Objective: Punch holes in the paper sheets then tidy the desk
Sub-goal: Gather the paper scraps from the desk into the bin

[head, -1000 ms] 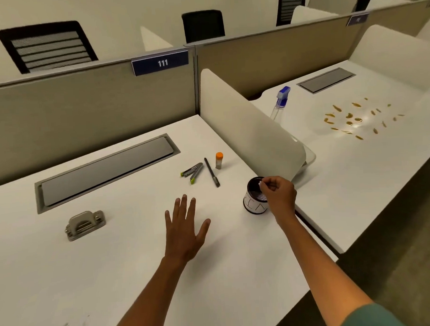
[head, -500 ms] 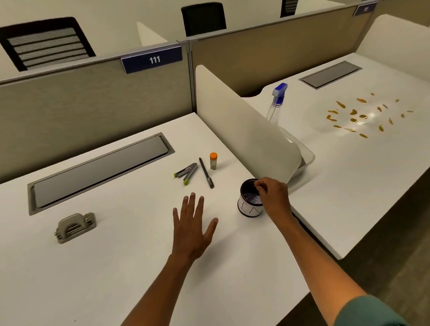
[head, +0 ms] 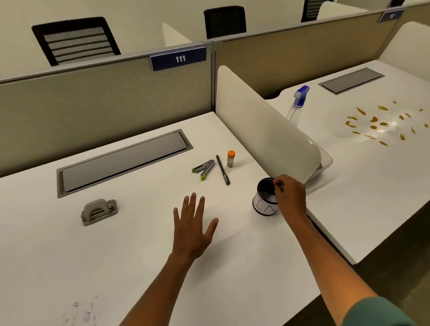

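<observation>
A small black-and-white cup (head: 264, 205) stands on the white desk (head: 139, 252) near its right edge, with pale paper scraps inside. My right hand (head: 290, 196) hovers at the cup's right rim with its fingertips curled together over the opening; nothing shows between them. My left hand (head: 193, 228) lies flat and spread on the desk to the left of the cup. A grey hole punch (head: 99, 212) sits far left. Tiny paper bits (head: 82, 316) are scattered near the front left edge. No paper sheets are in view.
A green-tipped stapler (head: 204, 168), a dark pen (head: 223, 173) and an orange-capped glue stick (head: 231, 158) lie behind the cup. A curved white divider (head: 264, 126) borders the desk. Beyond it are a spray bottle (head: 297, 105), a clear tray (head: 326, 164) and brown spots (head: 379, 123).
My right hand has dropped from above the cup to its rim, fingertips still together. The white bit seen in its fingers earlier no longer shows. The left hand stays flat.
</observation>
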`<state>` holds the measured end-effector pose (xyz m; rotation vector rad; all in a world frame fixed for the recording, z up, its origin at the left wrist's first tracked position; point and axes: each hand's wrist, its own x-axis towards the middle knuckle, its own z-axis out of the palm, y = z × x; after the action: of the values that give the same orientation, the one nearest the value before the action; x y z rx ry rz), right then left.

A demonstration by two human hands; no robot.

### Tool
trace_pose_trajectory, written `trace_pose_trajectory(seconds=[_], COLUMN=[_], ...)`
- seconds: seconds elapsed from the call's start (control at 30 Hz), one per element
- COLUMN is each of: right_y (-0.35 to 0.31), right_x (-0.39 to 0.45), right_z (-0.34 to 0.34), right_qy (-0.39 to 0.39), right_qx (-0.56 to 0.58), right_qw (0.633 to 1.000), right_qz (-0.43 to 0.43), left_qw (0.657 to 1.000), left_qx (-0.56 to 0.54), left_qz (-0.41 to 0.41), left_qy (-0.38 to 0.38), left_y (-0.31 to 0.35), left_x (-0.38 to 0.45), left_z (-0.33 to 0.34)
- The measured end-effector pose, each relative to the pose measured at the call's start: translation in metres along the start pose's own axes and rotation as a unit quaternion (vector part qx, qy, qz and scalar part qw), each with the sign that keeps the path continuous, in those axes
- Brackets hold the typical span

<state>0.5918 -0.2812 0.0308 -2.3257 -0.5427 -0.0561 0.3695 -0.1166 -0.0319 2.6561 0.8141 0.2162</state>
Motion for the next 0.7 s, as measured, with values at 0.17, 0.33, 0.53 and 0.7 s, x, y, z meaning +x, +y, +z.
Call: trace_pose_trajectory(seconds=[0.17,0.33,0.53,0.7], right_y=[-0.009,-0.036,-0.095,-0.136], right_x=[-0.006,-0.024,-0.086,-0.156], right_z=[0.0,0.012,0.063,0.126], right_qy=[0.021,0.065,-0.019,-0.184], right_qx=[-0.037,0.028,0.178,0.189], right_qw=[0.999,0.997,0.983,0.961], right_qz=[-0.016,-0.029,-0.043,-0.079], left_qw=[1.0,0.999,0.997,0.99], left_qx=[0.005,0.008,-0.003,0.007], left_qz=[-0.014,-0.031,-0.069,-0.127], left_qy=[0.007,0.017,0.034,0.054], left_y=[-0.016,-0.043,-0.097,-0.153], left_x=[-0.014,-0.034,-0.068,-0.112], left_z=[-0.011,-0.022,-0.039,-0.058])
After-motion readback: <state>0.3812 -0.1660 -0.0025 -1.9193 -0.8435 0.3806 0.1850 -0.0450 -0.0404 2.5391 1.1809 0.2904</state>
